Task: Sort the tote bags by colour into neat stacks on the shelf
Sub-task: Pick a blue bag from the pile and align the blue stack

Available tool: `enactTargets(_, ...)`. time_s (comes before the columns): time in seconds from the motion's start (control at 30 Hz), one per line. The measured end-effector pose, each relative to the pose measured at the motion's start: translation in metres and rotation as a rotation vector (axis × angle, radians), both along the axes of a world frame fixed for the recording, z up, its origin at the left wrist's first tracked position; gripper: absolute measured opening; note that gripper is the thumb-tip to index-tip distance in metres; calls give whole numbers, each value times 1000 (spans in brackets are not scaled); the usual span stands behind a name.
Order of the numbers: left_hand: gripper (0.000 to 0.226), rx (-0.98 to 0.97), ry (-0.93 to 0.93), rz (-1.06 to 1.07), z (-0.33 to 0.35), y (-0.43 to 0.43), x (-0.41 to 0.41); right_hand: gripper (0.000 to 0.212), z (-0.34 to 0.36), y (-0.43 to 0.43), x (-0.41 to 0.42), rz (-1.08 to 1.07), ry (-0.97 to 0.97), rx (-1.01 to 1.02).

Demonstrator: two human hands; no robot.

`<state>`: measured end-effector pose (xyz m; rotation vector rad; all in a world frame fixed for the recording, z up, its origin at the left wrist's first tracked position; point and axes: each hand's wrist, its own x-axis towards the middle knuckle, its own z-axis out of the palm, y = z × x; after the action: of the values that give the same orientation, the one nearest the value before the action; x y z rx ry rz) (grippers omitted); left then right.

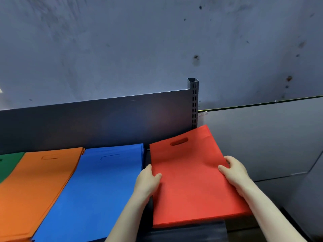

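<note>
**Red stack held at the right end of the shelf**

A dark grey metal shelf [70,130] with a plain, upright back stands against a dull grey wall [122,41] that is scuffed and dotted with dark and rusty marks. At the shelf's right end a square, hollow upright post [193,102] with two rows of slots rises above the back. Right of the post a pale grey panel [262,137] with a thin yellow-green top edge leans or stands along the wall.

Four stacks of flat tote bags lie side by side on the shelf. From the left they are a green stack [8,163], mostly cut off by the frame, an orange stack [35,189], a blue stack [97,189] and a red stack [188,180]. The orange overlaps the green, and the blue overlaps the orange. A narrow dark gap parts the blue stack from the red.

The bags look like matte, non-woven fabric, rectangular, each with an oval cut-out handle [179,141] near the far edge. The red stack sits skewed, its far corner covering the foot of the post. A dark, smooth layer [188,232] shows under its near edge; what it is cannot be told.

The left hand [148,180] grips the red stack's left edge, thumb on top. The right hand [234,173] clasps the right edge, thumb on top and fingers curled over the side.
</note>
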<state>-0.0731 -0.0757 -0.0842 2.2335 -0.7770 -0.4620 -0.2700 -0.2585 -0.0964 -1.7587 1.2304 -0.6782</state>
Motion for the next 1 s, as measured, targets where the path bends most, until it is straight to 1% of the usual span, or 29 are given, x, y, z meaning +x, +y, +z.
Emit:
enactTargets(0.03, 13, -20, 19, 9, -1, 0, 0, 21, 1, 4, -2, -4, -49, -21)
enactTargets(0.07, 19, -50, 39, 19, 0, -1, -1, 24, 2, 7, -4, -9, -111, -22)
enactTargets(0.13, 38, -119, 109, 38, 3, -1, -3, 27, 5, 11, -10, -20, -238, 27)
enactTargets(0.17, 40, -165, 180, 46, 4, -2, -3, 29, 9, 14, -13, -32, -290, 65)
enactTargets(0.2, 39, -212, 275, 53, 6, -2, -3, 30, 12, 16, -15, -42, -342, 100)
enactTargets(0.23, 33, -259, 385, 52, 7, -3, -3, 30, 16, 19, -17, -48, -377, 123)
enactTargets(0.27, 19, -298, 481, 49, 9, -3, -2, 29, 20, 22, -18, -45, -410, 130)
enactTargets(0.3, 16, -329, 511, 44, 10, -3, -2, 29, 23, 25, -17, -38, -419, 107)
enactTargets(0.33, 14, -360, 474, 41, 13, -4, -1, 29, 28, 28, -16, -33, -414, 54)
enactTargets(0.37, 14, -392, 390, 47, 17, -6, 0, 30, 34, 32, -14, -35, -386, -26)
enactTargets(0.43, 13, -436, 150, 70, 30, -7, -2, 33, 48, 42, -7, -55, -325, -198)
enactTargets(0.5, 14, -499, -26, 75, 41, -9, -4, 37, 59, 53, 3, -95, -295, -331)
enactTargets(0.57, 20, -576, -131, 57, 48, -9, -6, 38, 64, 61, 12, -145, -308, -404)
enactTargets(0.63, 24, -639, -205, 57, 50, -7, -6, 37, 63, 68, 18, -181, -363, -416)
enactTargets(0.7, 28, -674, -210, 69, 46, -4, -3, 36, 58, 74, 21, -196, -412, -391)
enactTargets(0.8, 33, -708, -89, 98, 37, 2, 0, 33, 45, 87, 23, -182, -450, -332)
enactTargets(0.87, 30, -709, -46, 114, 33, 4, 1, 32, 40, 93, 23, -185, -472, -301)
enactTargets(1.0, 26, -653, -49, 108, 38, 5, 7, 25, 45, 96, 23, -202, -439, -358)
